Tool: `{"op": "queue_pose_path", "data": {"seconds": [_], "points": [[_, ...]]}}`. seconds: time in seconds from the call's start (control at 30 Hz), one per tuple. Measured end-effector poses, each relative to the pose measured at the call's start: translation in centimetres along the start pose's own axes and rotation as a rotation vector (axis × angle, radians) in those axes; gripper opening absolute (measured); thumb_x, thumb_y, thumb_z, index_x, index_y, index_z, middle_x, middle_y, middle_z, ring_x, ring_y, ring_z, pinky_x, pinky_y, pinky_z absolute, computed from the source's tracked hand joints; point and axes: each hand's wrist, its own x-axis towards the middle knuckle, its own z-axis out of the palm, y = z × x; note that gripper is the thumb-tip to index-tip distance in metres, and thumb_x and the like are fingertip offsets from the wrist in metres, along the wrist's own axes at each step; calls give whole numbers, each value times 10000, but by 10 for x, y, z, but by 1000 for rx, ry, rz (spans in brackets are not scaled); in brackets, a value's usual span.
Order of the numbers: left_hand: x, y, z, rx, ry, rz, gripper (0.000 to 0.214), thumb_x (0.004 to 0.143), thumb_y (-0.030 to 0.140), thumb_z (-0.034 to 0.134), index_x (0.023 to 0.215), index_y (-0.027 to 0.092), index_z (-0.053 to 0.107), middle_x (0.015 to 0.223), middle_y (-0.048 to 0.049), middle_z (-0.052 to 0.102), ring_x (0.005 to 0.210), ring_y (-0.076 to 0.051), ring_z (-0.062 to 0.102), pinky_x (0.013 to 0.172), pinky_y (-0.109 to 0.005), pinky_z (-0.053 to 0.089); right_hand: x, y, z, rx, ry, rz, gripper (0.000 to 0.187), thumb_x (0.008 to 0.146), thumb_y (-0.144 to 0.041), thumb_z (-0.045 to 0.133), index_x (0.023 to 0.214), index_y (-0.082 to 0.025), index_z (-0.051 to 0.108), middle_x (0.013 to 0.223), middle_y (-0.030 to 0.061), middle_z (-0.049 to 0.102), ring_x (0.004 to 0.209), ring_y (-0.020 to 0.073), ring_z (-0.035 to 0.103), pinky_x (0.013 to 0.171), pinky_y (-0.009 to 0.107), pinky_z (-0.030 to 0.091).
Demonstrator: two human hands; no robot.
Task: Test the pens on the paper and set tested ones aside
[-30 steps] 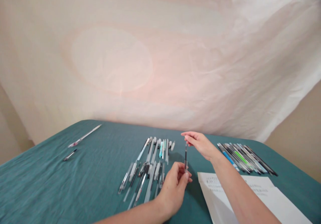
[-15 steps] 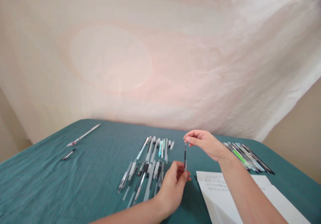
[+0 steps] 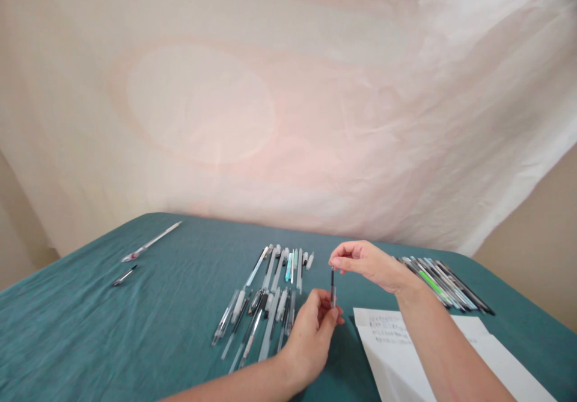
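My left hand pinches the lower end of a thin dark pen and holds it upright over the teal tablecloth. My right hand has its fingers closed on the pen's top end, just above the left hand. Both hands hover right of a pile of clear and white pens lying in the middle of the table.
A second row of dark and green pens lies at the right. White paper sheets with writing sit by my right forearm. A long white pen and a short dark piece lie far left. A pale sheet hangs behind.
My right hand has dropped a little and closed on the top of the upright pen, so less of the pen shows between the hands. The left hand has barely moved.
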Motion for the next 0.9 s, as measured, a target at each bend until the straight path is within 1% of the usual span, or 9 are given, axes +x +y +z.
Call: {"op": "queue_pose_path", "data": {"seconds": [0.1, 0.2, 0.27, 0.37, 0.43, 0.5, 0.6, 0.7, 0.9], "points": [[0, 1, 0, 4, 3, 7, 83, 855, 243, 483, 901, 174, 479, 838, -38, 573, 792, -163, 575, 746, -292, 434, 0, 2, -5, -23, -35, -2, 295, 752, -426, 602, 816, -145, 664, 783, 46, 663, 712, 145, 567, 655, 254, 447], [-1, 3, 0, 18, -3, 8, 69, 855, 226, 476, 898, 173, 476, 847, -43, 574, 798, -167, 576, 742, -297, 437, 9, 16, -9, -55, 28, -13, 362, 816, -462, 500, 858, -135, 649, 850, 68, 666, 785, 159, 591, 670, 256, 464], [-3, 5, 0, 22, -8, -3, 69, 855, 215, 470, 908, 171, 472, 866, -50, 572, 814, -171, 579, 736, -296, 439, 20, 33, -7, -157, 84, -22, 346, 840, -433, 466, 884, -133, 633, 848, 71, 670, 774, 159, 603, 648, 253, 473], [-4, 5, 1, 19, -2, -13, 85, 858, 217, 466, 928, 168, 466, 883, -54, 566, 826, -171, 584, 735, -295, 440, 41, 62, 7, -334, 152, -49, 224, 814, -313, 515, 876, -130, 628, 791, 68, 672, 716, 163, 605, 653, 277, 476], [-4, 3, 0, 13, 1, -4, 99, 859, 240, 477, 927, 170, 469, 875, -50, 566, 822, -168, 585, 742, -295, 439, 55, 77, 19, -391, 179, -77, 191, 775, -222, 552, 926, -133, 626, 893, 87, 665, 772, 174, 603, 730, 310, 469], [-3, 1, 0, 4, 5, 1, 115, 857, 264, 489, 924, 172, 474, 866, -47, 567, 819, -167, 586, 746, -294, 438, 66, 87, 30, -444, 195, -112, 277, 752, -150, 553, 1024, -140, 603, 1034, 108, 625, 835, 181, 595, 790, 332, 453], [-2, -1, 0, 2, 8, -8, 111, 856, 260, 489, 923, 174, 472, 865, -48, 570, 819, -168, 586, 744, -295, 439, 75, 93, 40, -519, 204, -161, 399, 738, -75, 526, 1127, -159, 560, 1165, 112, 559, 969, 200, 555, 891, 358, 399], [-2, -1, 0, 17, 3, -11, 88, 857, 226, 471, 926, 173, 464, 878, -53, 569, 822, -170, 589, 744, -297, 439, 77, 95, 41, -585, 193, -197, 438, 718, -28, 506, 1132, -160, 562, 1173, 97, 561, 1099, 218, 473, 978, 368, 313], [-2, 1, -1, 45, -1, -3, 75, 853, 205, 448, 917, 165, 456, 876, -60, 564, 805, -174, 590, 747, -313, 442, 64, 92, 30, -658, 133, -211, 357, 707, -21, 501, 1008, -174, 617, 998, 75, 608, 978, 205, 516, 890, 337, 371]]}}
